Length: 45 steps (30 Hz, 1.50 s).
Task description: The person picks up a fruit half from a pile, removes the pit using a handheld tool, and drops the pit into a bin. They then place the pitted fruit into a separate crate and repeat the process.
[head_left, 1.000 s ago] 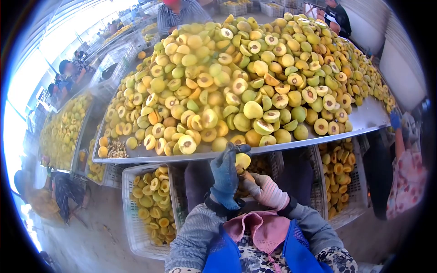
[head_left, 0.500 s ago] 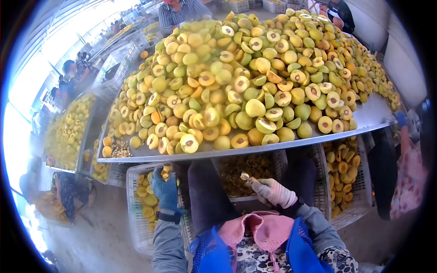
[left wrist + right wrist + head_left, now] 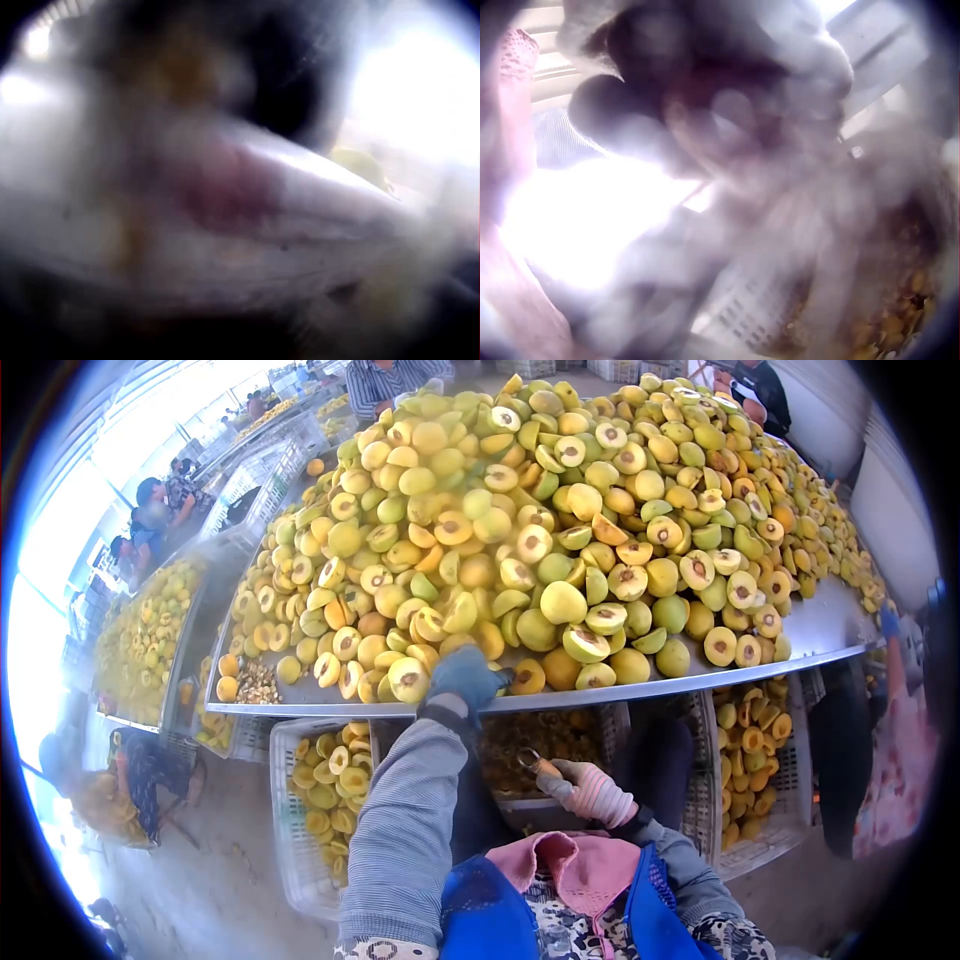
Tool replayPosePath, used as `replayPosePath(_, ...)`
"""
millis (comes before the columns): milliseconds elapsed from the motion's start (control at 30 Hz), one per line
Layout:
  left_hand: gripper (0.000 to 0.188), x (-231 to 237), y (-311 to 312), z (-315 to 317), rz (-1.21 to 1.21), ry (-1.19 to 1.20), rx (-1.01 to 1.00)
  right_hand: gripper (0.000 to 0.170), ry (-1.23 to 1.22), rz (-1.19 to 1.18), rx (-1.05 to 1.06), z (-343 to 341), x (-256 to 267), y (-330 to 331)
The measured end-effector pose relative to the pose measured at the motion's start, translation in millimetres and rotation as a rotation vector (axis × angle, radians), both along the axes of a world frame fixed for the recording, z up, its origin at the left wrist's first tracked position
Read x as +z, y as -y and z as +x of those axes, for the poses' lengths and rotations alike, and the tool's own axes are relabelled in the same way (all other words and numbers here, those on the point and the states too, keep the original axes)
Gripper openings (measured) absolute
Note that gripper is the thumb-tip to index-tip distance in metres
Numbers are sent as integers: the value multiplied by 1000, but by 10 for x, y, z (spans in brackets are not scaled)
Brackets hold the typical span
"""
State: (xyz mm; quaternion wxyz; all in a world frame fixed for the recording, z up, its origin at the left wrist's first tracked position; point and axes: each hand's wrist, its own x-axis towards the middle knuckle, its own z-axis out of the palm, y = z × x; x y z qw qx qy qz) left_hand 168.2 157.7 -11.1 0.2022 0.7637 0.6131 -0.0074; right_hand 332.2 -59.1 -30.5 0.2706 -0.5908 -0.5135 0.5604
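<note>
A heap of halved yellow-green peaches [image 3: 560,602], several showing brown pits, covers a metal-edged table [image 3: 640,688] in the head view. My left hand [image 3: 466,678], in a blue glove, reaches over the table's front edge and rests among the nearest halves. Its fingers are blurred and partly hidden, so I cannot tell whether they hold a peach. Low over the middle crate, my right hand [image 3: 592,792], in a pale pink-striped glove, grips the handle of a pitting tool [image 3: 538,762] with a metal loop at its tip. Both wrist views are badly blurred.
A white crate [image 3: 285,810] of pitted halves stands left of my legs, another crate [image 3: 795,800] to the right. Between my knees a crate [image 3: 545,745] holds brownish scraps. Loose pits [image 3: 255,683] lie at the table's left corner. Other people work around.
My left hand brought a peach half away from the tool to the left crate, then moved up and right to the heap. The right hand stayed low with the tool.
</note>
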Motion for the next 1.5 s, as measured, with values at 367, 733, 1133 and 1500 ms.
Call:
replayPosePath(367,49,80,339,-341,203,936,-68,49,-171,172,-181,130,246,-48)
replayPosePath(733,38,492,1120,51,36,1313,-116,64,416,556,-163,-6,550,-156)
replayPosePath(1133,29,350,1287,60,237,1106,-84,56,481,566,-66,9,519,-108)
replayPosePath(1500,31,141,1287,153,620,1264,-348,51,255,466,9,66,718,-51)
